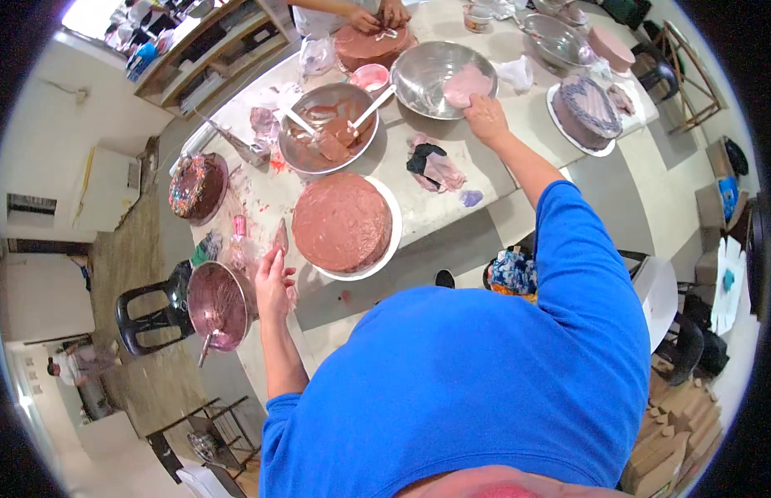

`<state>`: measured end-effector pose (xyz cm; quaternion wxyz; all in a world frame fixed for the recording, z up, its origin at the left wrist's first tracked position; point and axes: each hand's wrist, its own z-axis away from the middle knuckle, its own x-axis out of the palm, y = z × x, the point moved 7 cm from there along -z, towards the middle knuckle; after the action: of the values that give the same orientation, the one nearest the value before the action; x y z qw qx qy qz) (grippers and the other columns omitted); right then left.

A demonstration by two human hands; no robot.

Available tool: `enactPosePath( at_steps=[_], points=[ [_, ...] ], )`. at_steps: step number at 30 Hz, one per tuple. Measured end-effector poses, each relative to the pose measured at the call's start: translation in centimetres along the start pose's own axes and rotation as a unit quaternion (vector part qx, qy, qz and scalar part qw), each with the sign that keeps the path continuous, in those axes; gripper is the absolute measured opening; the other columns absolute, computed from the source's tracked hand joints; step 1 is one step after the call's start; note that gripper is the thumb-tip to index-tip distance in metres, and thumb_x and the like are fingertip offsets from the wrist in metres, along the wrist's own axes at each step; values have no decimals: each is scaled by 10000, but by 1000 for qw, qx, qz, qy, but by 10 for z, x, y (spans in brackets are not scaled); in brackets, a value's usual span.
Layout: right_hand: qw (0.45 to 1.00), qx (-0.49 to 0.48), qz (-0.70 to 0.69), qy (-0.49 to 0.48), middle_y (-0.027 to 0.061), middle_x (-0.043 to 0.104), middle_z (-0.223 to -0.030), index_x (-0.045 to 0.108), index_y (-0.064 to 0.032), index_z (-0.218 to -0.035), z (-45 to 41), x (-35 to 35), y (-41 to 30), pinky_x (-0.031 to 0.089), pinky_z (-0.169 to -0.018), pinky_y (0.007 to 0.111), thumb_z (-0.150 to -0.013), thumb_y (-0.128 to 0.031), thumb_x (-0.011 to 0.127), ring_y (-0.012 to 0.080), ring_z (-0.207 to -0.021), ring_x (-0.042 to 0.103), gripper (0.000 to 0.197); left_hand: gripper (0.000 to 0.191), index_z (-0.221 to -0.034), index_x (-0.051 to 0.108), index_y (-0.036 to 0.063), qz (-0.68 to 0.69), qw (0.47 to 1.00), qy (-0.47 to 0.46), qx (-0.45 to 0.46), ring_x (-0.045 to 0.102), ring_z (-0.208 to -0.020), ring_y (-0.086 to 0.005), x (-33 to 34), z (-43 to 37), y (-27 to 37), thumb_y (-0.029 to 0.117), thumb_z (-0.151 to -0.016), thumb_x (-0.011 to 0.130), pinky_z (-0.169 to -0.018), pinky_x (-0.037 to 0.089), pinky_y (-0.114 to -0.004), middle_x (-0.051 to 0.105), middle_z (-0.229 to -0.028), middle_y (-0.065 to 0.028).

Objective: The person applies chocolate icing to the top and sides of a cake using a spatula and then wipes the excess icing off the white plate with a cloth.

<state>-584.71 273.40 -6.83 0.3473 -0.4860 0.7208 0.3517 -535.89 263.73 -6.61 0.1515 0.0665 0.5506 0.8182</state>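
With its fingers at the near rim of a large steel mixing bowl (423, 81), my right hand (487, 118) touches or holds the edge of a pink mass (467, 84); which of the two I cannot tell. My left hand (275, 283) is raised near the table's left part, its fingertips at the lower end of a small piping bag or cone (281, 236); whether it grips this is unclear. Between my hands a round chocolate-coloured frosted cake (342, 223) sits on a white board (395, 230). Behind it stands a steel bowl of brown frosting (328, 127) with two white-handled spatulas.
A sprinkled cake (195, 188) is at the left, near a pink-smeared steel bowl (217, 305). A purple-grey cake (586, 113) stands at the right. Crumpled cloths (435, 165) lie mid-table. Another person's hands (378, 17) work at a brown cake across the table. A black chair (155, 311) stands left.
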Motion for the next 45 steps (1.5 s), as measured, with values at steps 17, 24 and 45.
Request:
enactPosePath(
  at_steps=[17,24,45],
  points=[
    [988,-16,-134,-69,124,554,-679,634,-77,-672,-15,-36,-29,435,-629,389,-700,-253,541,304,-643,550,201,240,-1035,515,52,-50,998,-25,28,487,-564,-56,-18,-12,7,196,-847,479,-458,382,-167,564,-919,-23],
    [953,180,-203,-133,150,566,-670,609,-46,-711,40,-107,6,423,-608,383,-701,-294,573,298,-662,550,251,280,-1041,521,37,-82,993,-61,53,472,-567,-57,-26,-36,15,218,-828,510,-486,362,-169,592,-919,-39],
    [959,165,-170,-152,106,589,-798,588,-51,-770,72,-123,-68,422,-703,373,-719,-243,561,281,-808,537,201,268,-981,573,42,-101,983,-104,109,462,-563,-48,-65,-54,27,252,-830,502,-474,349,-171,594,-811,-15]
  ],
)
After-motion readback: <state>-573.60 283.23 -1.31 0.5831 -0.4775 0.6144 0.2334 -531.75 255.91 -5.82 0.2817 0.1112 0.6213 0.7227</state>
